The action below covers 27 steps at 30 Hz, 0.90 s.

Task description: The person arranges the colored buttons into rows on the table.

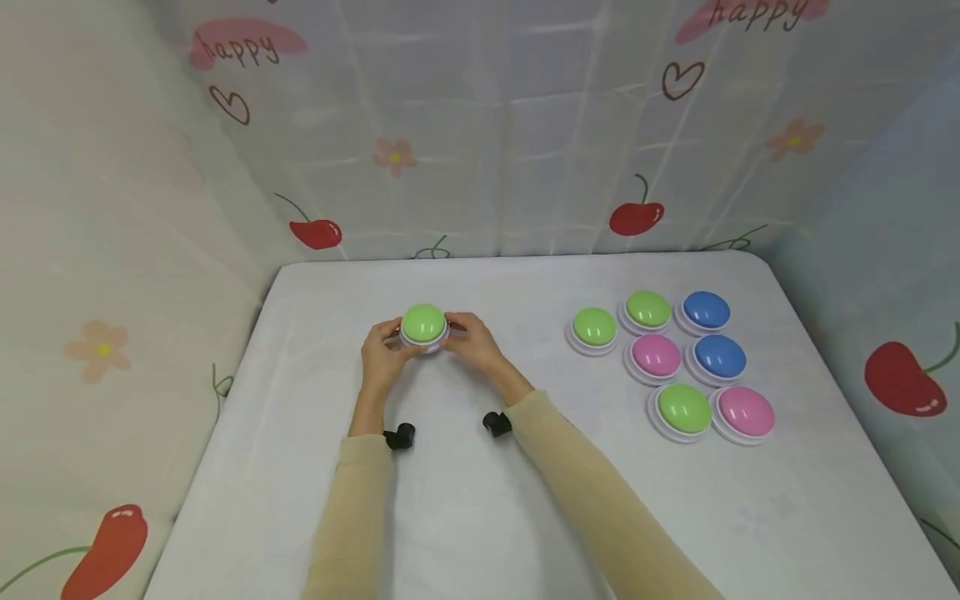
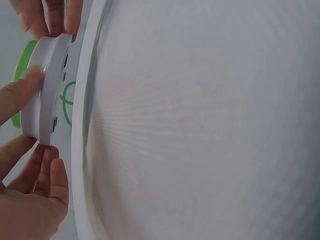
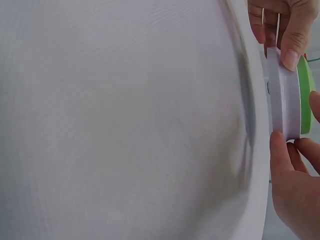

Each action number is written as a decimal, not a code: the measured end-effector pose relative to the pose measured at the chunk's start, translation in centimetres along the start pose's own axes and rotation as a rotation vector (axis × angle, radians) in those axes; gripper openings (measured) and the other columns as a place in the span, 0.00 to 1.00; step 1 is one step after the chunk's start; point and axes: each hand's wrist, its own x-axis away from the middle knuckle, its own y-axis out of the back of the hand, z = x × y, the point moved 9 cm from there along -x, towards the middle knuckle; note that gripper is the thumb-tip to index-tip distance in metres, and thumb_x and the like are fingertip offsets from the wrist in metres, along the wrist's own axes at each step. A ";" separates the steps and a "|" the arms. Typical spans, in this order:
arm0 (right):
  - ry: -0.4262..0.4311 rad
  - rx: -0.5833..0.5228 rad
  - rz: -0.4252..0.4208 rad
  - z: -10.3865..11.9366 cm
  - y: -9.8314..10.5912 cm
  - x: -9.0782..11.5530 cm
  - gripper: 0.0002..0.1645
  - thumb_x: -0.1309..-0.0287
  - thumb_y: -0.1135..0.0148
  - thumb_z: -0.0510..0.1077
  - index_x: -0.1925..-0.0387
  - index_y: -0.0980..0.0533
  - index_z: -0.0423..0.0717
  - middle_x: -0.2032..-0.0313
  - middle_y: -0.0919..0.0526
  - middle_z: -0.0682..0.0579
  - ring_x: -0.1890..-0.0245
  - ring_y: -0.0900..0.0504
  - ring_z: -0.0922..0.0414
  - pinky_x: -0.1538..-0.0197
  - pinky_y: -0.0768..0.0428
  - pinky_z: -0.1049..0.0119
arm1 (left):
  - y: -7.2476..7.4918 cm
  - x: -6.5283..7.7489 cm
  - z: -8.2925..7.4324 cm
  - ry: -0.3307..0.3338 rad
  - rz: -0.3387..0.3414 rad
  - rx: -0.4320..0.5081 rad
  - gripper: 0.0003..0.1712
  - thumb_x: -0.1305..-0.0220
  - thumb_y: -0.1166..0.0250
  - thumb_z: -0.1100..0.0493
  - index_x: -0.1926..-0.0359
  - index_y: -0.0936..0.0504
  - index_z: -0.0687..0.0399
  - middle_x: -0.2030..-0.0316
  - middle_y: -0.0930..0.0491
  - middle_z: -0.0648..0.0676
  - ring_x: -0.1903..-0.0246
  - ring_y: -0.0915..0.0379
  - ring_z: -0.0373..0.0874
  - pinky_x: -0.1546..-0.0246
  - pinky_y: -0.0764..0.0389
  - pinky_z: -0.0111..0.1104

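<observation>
A push button with a glossy green dome and white round base (image 1: 423,325) is held between both hands over the table's left-middle part. My left hand (image 1: 381,358) grips its left side, thumb at the front. From the right, my right hand (image 1: 474,340) pinches the opposite side of the base. In the left wrist view the button (image 2: 46,90) appears raised off the tabletop, its underside showing small dark marks. Fingers of both hands touch the white base (image 3: 284,95) in the right wrist view.
On the right of the white table (image 1: 465,517) stand several similar buttons: three green (image 1: 595,327), two blue (image 1: 720,357) and two pink (image 1: 746,412). Small black devices (image 1: 400,436) sit at both wrists. Printed curtains (image 1: 502,125) hang around the table.
</observation>
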 end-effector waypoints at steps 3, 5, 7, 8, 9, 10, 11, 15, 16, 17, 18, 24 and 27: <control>-0.002 0.010 0.004 -0.3 -0.2 -0.1 0.34 0.43 0.36 0.33 0.35 0.33 0.33 0.36 0.30 0.37 0.35 0.29 0.45 0.35 0.25 0.60 | -0.1 -0.1 0.5 0.014 0.012 -0.015 0.38 0.53 0.23 0.64 0.38 0.25 0.63 0.38 0.28 0.60 0.40 0.32 0.53 0.37 0.29 0.43; -0.003 0.008 0.008 -0.5 -0.3 -0.1 0.34 0.44 0.35 0.33 0.35 0.33 0.33 0.37 0.30 0.36 0.36 0.28 0.44 0.35 0.25 0.60 | -0.2 -0.2 0.9 0.026 0.022 -0.022 0.39 0.53 0.23 0.64 0.38 0.26 0.62 0.38 0.29 0.60 0.40 0.32 0.53 0.36 0.29 0.43; 0.000 0.002 0.013 -0.7 -0.4 -0.1 0.34 0.44 0.35 0.32 0.36 0.32 0.32 0.37 0.30 0.35 0.36 0.28 0.43 0.35 0.26 0.59 | -0.3 -0.2 1.2 0.039 0.031 -0.021 0.39 0.53 0.23 0.64 0.38 0.26 0.62 0.38 0.29 0.59 0.39 0.33 0.53 0.36 0.29 0.43; 0.004 0.001 0.015 -0.8 -0.4 -0.1 0.34 0.44 0.35 0.32 0.36 0.32 0.32 0.37 0.30 0.35 0.36 0.29 0.43 0.34 0.26 0.58 | -0.3 -0.2 1.3 0.044 0.034 -0.018 0.39 0.53 0.23 0.64 0.38 0.26 0.62 0.38 0.29 0.60 0.40 0.33 0.53 0.36 0.30 0.43; 0.007 0.004 0.018 -0.9 -0.5 -0.2 0.34 0.44 0.36 0.33 0.36 0.32 0.32 0.37 0.30 0.35 0.36 0.29 0.43 0.34 0.27 0.57 | -0.3 -0.2 1.5 0.051 0.037 -0.017 0.39 0.53 0.23 0.63 0.38 0.26 0.62 0.38 0.29 0.59 0.40 0.33 0.53 0.36 0.30 0.44; 0.008 0.008 0.021 -1.0 -0.6 -0.2 0.34 0.44 0.36 0.33 0.36 0.32 0.32 0.37 0.30 0.35 0.35 0.29 0.43 0.33 0.27 0.56 | -0.3 -0.2 1.6 0.060 0.039 -0.016 0.39 0.53 0.23 0.63 0.37 0.26 0.61 0.38 0.29 0.59 0.40 0.33 0.53 0.36 0.30 0.44; 0.009 0.014 0.023 -1.2 -0.7 -0.2 0.33 0.44 0.36 0.33 0.36 0.33 0.32 0.37 0.30 0.35 0.35 0.29 0.42 0.33 0.28 0.56 | -0.3 -0.2 1.7 0.067 0.042 -0.018 0.39 0.53 0.23 0.63 0.37 0.26 0.61 0.38 0.28 0.59 0.40 0.33 0.53 0.37 0.30 0.44; 0.004 0.041 0.033 -1.7 -1.0 -0.3 0.33 0.43 0.37 0.34 0.35 0.33 0.33 0.36 0.30 0.37 0.35 0.30 0.44 0.31 0.30 0.56 | -0.3 -0.2 2.4 0.097 0.043 -0.034 0.40 0.54 0.23 0.63 0.37 0.26 0.60 0.40 0.27 0.60 0.43 0.32 0.54 0.39 0.29 0.44; 0.002 0.036 0.036 -1.8 -1.1 -0.3 0.33 0.43 0.37 0.33 0.35 0.33 0.33 0.36 0.30 0.37 0.35 0.30 0.44 0.32 0.29 0.56 | -0.3 -0.2 2.5 0.100 0.044 -0.039 0.40 0.53 0.23 0.63 0.37 0.26 0.60 0.40 0.27 0.60 0.44 0.32 0.54 0.40 0.29 0.44; 0.001 0.035 0.036 -1.9 -1.2 -0.2 0.33 0.43 0.37 0.33 0.35 0.33 0.33 0.37 0.30 0.37 0.35 0.29 0.44 0.32 0.29 0.57 | -0.3 -0.2 2.5 0.103 0.043 -0.041 0.40 0.54 0.23 0.63 0.37 0.26 0.60 0.41 0.27 0.61 0.44 0.32 0.54 0.40 0.29 0.44; 0.003 0.034 0.035 -1.9 -1.3 -0.2 0.33 0.43 0.37 0.33 0.35 0.33 0.33 0.37 0.30 0.37 0.35 0.29 0.44 0.32 0.28 0.58 | -0.3 -0.2 2.7 0.105 0.043 -0.046 0.40 0.53 0.23 0.63 0.37 0.26 0.61 0.41 0.27 0.61 0.45 0.32 0.53 0.41 0.29 0.43; 0.009 0.026 0.014 -1.9 -1.4 -0.2 0.33 0.44 0.36 0.31 0.36 0.32 0.33 0.38 0.30 0.37 0.37 0.28 0.44 0.36 0.24 0.62 | -0.2 -0.3 2.8 0.101 0.040 -0.058 0.39 0.54 0.23 0.65 0.38 0.25 0.63 0.45 0.26 0.62 0.49 0.33 0.52 0.47 0.31 0.39; 0.001 0.025 0.008 -2.0 -1.4 -0.3 0.33 0.44 0.36 0.31 0.35 0.32 0.34 0.39 0.29 0.37 0.38 0.27 0.45 0.38 0.23 0.65 | -0.2 -0.3 2.7 0.104 0.044 -0.055 0.39 0.54 0.22 0.65 0.38 0.25 0.63 0.45 0.27 0.62 0.49 0.34 0.52 0.47 0.31 0.39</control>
